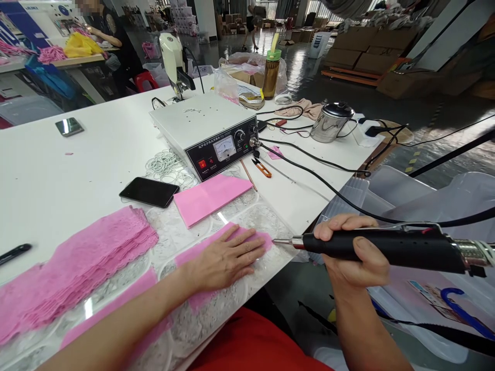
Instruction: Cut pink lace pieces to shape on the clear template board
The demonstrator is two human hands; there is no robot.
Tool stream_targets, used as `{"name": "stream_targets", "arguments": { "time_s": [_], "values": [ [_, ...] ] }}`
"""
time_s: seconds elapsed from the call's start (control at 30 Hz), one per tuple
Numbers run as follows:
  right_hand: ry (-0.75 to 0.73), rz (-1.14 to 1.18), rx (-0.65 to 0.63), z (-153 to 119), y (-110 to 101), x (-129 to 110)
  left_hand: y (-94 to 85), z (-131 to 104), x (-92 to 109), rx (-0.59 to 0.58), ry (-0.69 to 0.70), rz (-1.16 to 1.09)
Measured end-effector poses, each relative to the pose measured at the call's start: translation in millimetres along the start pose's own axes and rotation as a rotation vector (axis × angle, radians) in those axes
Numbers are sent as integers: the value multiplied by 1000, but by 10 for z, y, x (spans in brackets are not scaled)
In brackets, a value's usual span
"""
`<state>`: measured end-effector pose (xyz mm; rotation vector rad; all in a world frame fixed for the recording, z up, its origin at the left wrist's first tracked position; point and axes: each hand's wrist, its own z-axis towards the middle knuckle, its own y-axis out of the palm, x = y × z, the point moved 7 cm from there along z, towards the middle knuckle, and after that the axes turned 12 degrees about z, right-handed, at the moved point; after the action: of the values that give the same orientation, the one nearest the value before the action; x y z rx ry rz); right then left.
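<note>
My left hand point(228, 260) lies flat with fingers spread, pressing a pink fabric piece point(204, 248) onto a clear, patterned sheet point(266, 211) at the table's front edge. Wrapped in my right hand point(363, 257) is a black handheld ultrasonic welder point(402, 250), its metal tip close to the fabric's right end; contact is unclear. Just beyond my left hand lies a stack of smooth pink pieces point(212, 198). Another pink piece point(112, 304) is partly hidden under my left forearm. To the left is a pile of pink lace point(88, 263).
A control box point(209, 123) with a dial stands behind the stack, its cable running to the welder. Around it are a black phone point(150, 191), orange thread snips point(262, 167), a bottle point(271, 74) and a metal mug point(332, 123). Plastic bins point(460, 190) stand right. A person point(116, 46) sits back left.
</note>
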<state>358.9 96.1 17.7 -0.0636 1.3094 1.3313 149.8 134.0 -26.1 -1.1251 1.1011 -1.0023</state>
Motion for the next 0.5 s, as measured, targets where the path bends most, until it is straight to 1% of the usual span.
{"name": "stream_targets", "arguments": {
  "time_s": [0.1,0.23,0.3,0.4,0.5],
  "values": [
    [6,-38,-13,-5,-2,7,26,-7,1,-15,-1,-1],
    [-13,-24,-32,11,8,-2,66,-18,-1,-33,-14,-34],
    [-20,-12,-8,27,5,-23,60,-17,-1,-47,-21,-70],
    [-15,-5,93,29,-17,-75,-21,-23,-22,-71,-39,-140],
    [-18,-17,162,-21,-3,-143,-177,-108,-106,-50,-103,-193]
  ]
}}
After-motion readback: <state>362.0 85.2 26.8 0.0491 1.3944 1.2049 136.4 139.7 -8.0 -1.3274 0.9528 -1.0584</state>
